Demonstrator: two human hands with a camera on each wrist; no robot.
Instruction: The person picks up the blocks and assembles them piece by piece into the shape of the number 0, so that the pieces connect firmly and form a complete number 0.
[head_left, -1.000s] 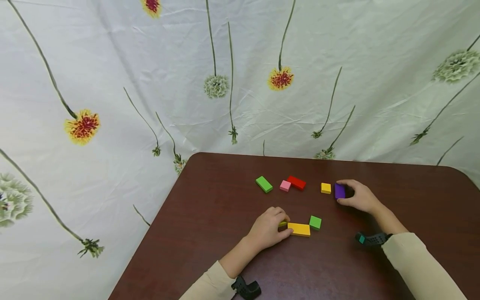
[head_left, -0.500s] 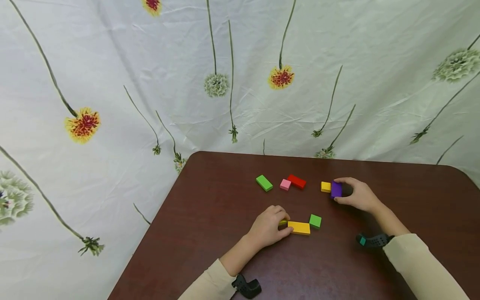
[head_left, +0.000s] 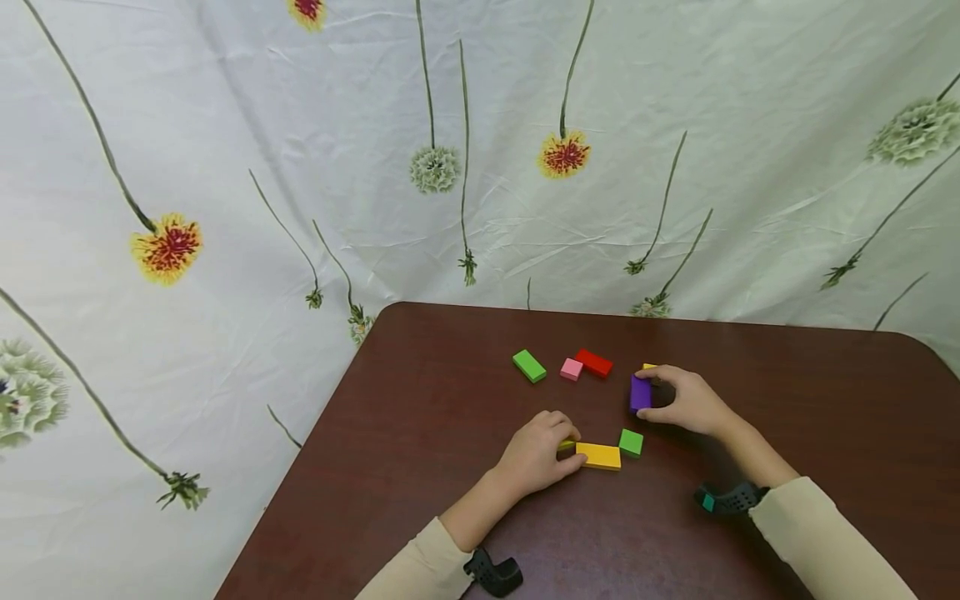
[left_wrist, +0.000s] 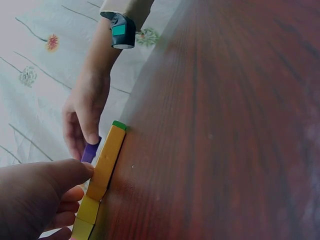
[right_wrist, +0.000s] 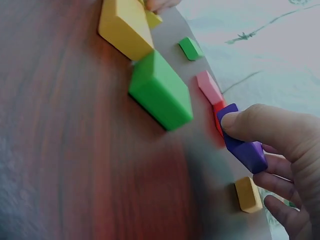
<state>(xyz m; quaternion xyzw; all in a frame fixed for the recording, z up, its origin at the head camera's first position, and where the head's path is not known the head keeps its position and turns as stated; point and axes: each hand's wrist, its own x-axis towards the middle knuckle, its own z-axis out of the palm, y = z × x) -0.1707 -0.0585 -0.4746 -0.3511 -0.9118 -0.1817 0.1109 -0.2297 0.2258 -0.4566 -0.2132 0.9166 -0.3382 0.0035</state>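
In the head view, my right hand [head_left: 692,402] pinches a purple block [head_left: 641,394] between thumb and fingers. The right wrist view shows this purple block [right_wrist: 245,147] held off the table. My left hand [head_left: 534,457] has its thumb on the near end of a long yellow block [head_left: 600,457]. Its fingers curl behind a smaller yellow block [head_left: 566,445], mostly hidden by the hand. A green block [head_left: 631,443] touches the long block's right end. In the left wrist view, the long yellow block [left_wrist: 106,162] and smaller yellow block [left_wrist: 89,209] stand in line.
Farther back on the brown table [head_left: 420,392] lie a green block [head_left: 529,366], a pink block [head_left: 572,369] and a red block [head_left: 594,362]. Another yellow block [right_wrist: 248,194] is partly behind my right hand. A flowered cloth [head_left: 337,150] hangs beyond the table edge.
My right hand has moved left with the purple block, first up to the back yellow block, then past and in front of it. The left hand has stayed in place.
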